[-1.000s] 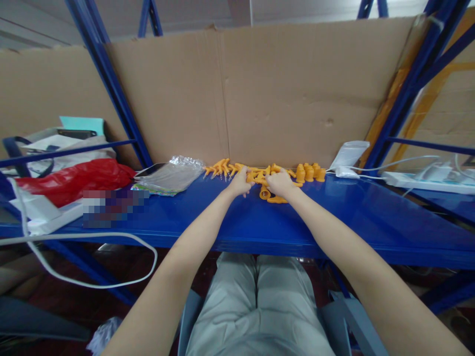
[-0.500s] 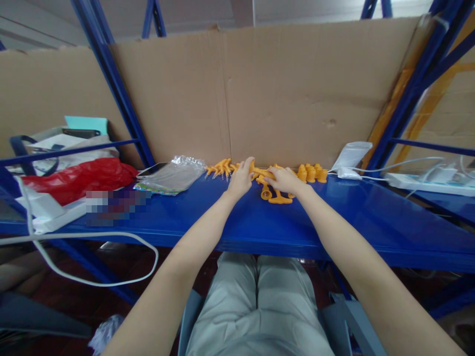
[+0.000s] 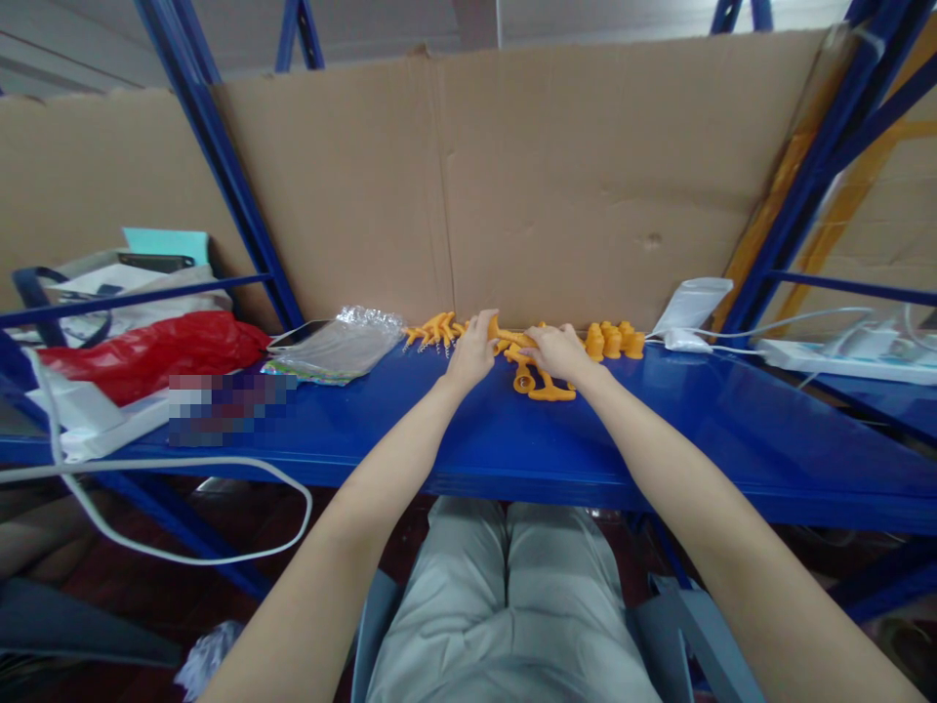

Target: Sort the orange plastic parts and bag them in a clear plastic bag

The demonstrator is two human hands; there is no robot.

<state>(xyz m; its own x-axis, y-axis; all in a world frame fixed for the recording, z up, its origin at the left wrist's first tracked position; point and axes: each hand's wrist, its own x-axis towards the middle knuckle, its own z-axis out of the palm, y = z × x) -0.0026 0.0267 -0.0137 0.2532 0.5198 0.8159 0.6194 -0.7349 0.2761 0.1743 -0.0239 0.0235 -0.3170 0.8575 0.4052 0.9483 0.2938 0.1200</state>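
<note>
In the middle of the blue shelf, my left hand (image 3: 470, 353) is closed around the left end of an orange plastic corkscrew (image 3: 510, 337). My right hand (image 3: 560, 352) grips the right end of the same piece, its fingers curled over it. The fingers hide much of the corkscrew. Just below, an orange T-shaped handle (image 3: 552, 392) and an orange ring-ended part (image 3: 523, 379) lie on the shelf. Left of my hands are several orange corkscrew handles (image 3: 435, 330) with metal spirals. To the right stand several orange bottle-shaped caps (image 3: 613, 341).
A cardboard sheet (image 3: 549, 186) stands behind the blue shelf (image 3: 703, 430). To the left lie a clear plastic bag (image 3: 341, 347), a red bag (image 3: 161, 353) and a white power strip (image 3: 121, 430) with a cable. A white packet (image 3: 692, 314) sits far right.
The view has shifted very slightly. Both hands keep their grip on the orange corkscrew, and my right hand has shifted slightly left with the view.
</note>
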